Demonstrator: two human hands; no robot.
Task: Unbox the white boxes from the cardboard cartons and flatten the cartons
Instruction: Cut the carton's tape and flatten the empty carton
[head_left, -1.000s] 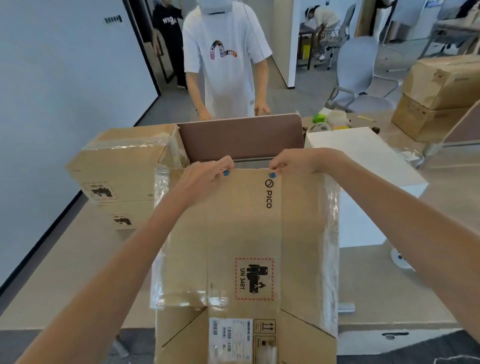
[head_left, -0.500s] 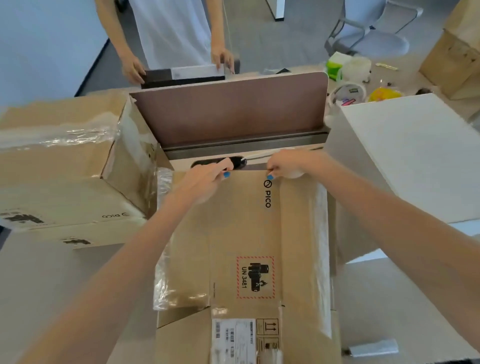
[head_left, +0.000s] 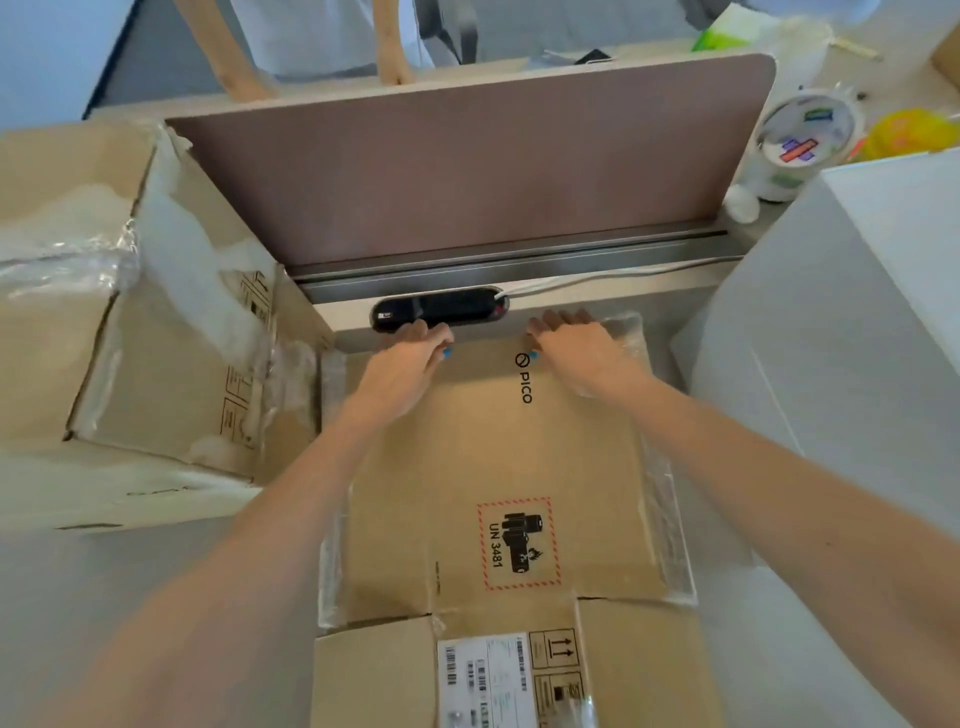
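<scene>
Resting palm-down on the carton (head_left: 498, 467): left hand (head_left: 405, 364), right hand (head_left: 576, 348).

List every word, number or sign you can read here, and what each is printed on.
"PICO", with a round logo: flat carton, far end.
"UN 3481": red-hatched battery mark on that carton.
Two upward arrows: box symbol beside the white shipping label.
Shipping label text and barcodes: too blurred to read.
Prints on the open carton at left: too blurred to read.
</scene>
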